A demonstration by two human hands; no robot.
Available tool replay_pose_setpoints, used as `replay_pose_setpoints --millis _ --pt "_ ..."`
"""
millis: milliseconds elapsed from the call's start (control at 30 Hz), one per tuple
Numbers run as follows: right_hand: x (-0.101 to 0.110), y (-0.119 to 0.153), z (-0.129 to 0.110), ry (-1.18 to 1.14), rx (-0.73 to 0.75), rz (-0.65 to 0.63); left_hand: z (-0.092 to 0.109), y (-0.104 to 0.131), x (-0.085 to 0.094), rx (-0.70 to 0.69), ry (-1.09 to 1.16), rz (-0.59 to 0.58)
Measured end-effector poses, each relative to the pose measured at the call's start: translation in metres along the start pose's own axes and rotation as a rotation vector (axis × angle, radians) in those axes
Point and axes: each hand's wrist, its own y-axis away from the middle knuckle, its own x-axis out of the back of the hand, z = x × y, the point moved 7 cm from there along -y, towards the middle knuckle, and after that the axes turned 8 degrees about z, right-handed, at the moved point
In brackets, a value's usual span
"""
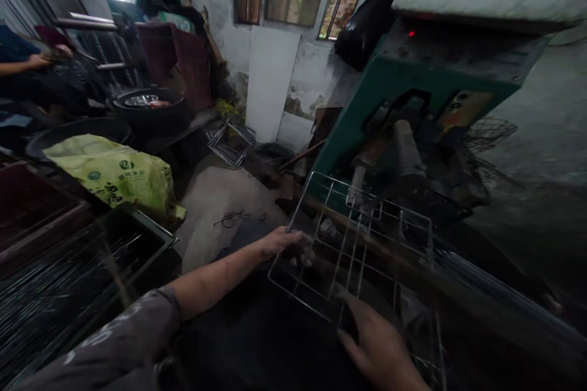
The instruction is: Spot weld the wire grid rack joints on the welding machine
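A bent-wire rack [351,256] with a grid of thin metal rods is held tilted before me, its far side close to the green machine's welding arms [406,146]. My left hand [282,241] is closed on the rack's left edge wire, thumb on top and fingertips curled beneath. At the near edge, my right hand [378,339] is slightly blurred. A gap shows between its thumb and fingers beside the wires, and no firm grip is visible.
A green machine [353,110] with a red light stands ahead right. Bent wire frames [232,140] lie by the wall. At left are a yellow-green sack [114,174], a bin of metal rods [59,299] and black tubs [149,107]. Another person's hand [41,61] shows at far left.
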Motion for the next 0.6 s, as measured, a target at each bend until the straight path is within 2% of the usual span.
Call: replay_pose_setpoints --millis 133,367,467,533,600 --pt "0.001 -0.002 0.007 -0.009 -0.068 -0.049 -0.003 -0.006 -0.004 0.012 0.044 -0.028" --pt "0.003 -0.004 0.012 0.004 -0.082 -0.083 -0.004 -0.009 -0.003 0.023 0.039 -0.032" --pt "0.004 0.002 0.012 0.001 -0.066 -0.029 -0.006 -0.009 -0.003 0.049 0.038 0.003" --pt "0.011 0.01 0.016 0.031 -0.072 0.065 -0.007 -0.007 -0.004 0.058 0.044 0.017" --pt "0.02 0.02 0.027 0.103 -0.151 0.13 -0.008 -0.006 -0.008 0.036 0.049 0.005"
